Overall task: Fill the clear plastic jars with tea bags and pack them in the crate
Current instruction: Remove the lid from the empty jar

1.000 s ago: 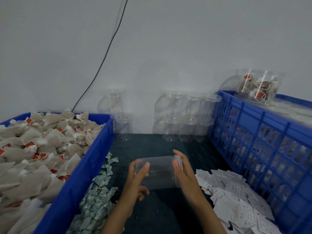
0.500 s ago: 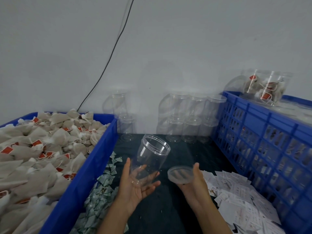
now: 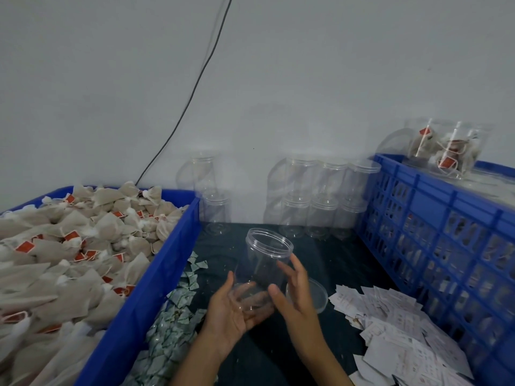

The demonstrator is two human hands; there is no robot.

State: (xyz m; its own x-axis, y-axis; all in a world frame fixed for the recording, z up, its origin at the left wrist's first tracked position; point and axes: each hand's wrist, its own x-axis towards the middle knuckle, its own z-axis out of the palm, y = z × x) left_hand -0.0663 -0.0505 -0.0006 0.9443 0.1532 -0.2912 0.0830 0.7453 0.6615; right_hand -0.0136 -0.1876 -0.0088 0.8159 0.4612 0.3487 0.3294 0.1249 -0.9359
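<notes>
hands [image 3: 262,299] cradling clear round jar [image 3: 263,263]

A bin [image 3: 145,277] heaped with tea bags [image 3: 69,254] fills the lower left of the frame. A crate [image 3: 434,218] stands along the right edge, with a filled jar [image 3: 443,151] on top at upper right. Empty jars [image 3: 315,199] are stacked at centre against the wall [image 3: 278,79]. An open jar [image 3: 264,263] sits low centre between both hands, its lid [image 3: 315,295] just right, paper slips [image 3: 395,330] at lower right.
</notes>
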